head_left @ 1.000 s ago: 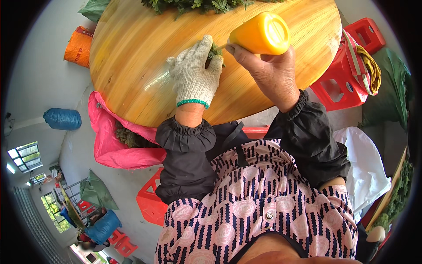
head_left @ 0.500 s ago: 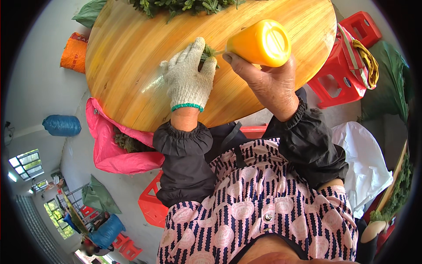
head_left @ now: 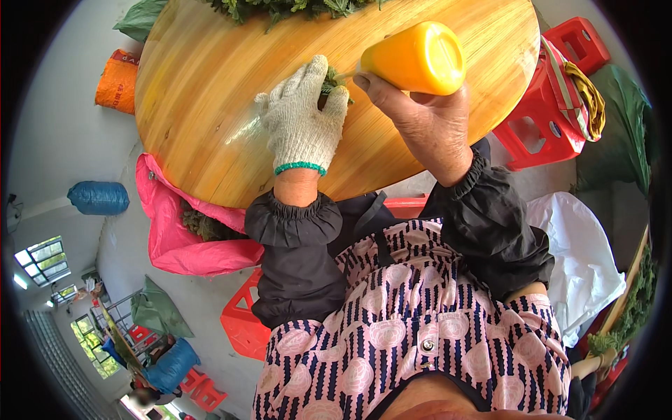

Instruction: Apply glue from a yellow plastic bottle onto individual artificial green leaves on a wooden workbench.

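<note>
My right hand (head_left: 437,129), bare, is wrapped round a yellow squeeze bottle (head_left: 413,59), tilted so its base faces up and right. Its thin nozzle points left, at a small green sprig (head_left: 329,82). My left hand (head_left: 299,119) wears a white knit glove with a green cuff. Its fingers are curled about the sprig, which is mostly hidden behind thumb and forefinger. Both hands are over the round wooden table (head_left: 203,98). Whether the nozzle tip touches the sprig I cannot tell.
Green artificial-looking branches (head_left: 294,7) lie at the table's far edge. A pink bag (head_left: 164,234) with greenery stands at the left, below an orange sack (head_left: 117,84). Red stools (head_left: 535,133) and a white bag (head_left: 577,259) are on the right. Another person's hand (head_left: 607,358) shows at lower right.
The bottle and my right hand have shifted slightly up, away from me. My gloved left hand has barely moved. At lower right, the other person's hand has reached toward the greenery.
</note>
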